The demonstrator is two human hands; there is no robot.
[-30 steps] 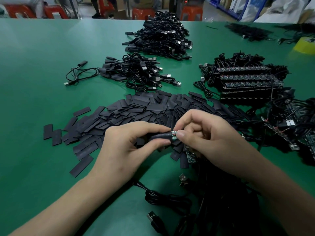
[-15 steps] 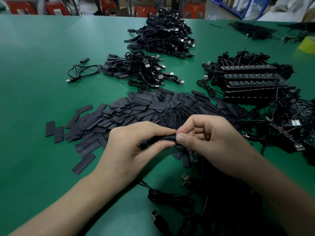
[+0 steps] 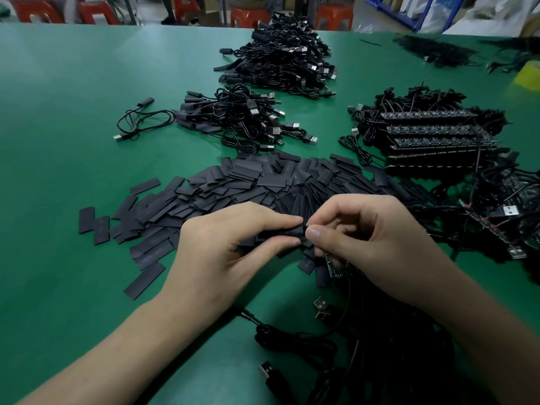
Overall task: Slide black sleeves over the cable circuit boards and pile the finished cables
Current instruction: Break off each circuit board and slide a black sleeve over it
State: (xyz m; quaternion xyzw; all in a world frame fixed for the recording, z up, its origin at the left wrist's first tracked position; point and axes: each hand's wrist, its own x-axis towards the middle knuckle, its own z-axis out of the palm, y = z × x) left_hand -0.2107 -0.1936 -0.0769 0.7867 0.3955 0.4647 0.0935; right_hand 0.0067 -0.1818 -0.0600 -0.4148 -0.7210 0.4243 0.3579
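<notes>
1. Left hand (image 3: 233, 247) pinches the black sleeve (image 3: 287, 232) between thumb and forefinger.
2. Right hand (image 3: 371, 241) grips the sleeve's right end, fingertips meeting the left's.
3. Sleeve sits above the loose sleeve pile (image 3: 239, 185).

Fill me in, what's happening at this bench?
A person is sleeving cable circuit boards. The left hand holds a black sleeve while the right hand pinches its end; the board inside is no longer visible. Loose sleeves lie spread across the green table, piles of finished cables sit further back, and unsleeved boards are stacked at right.
</notes>
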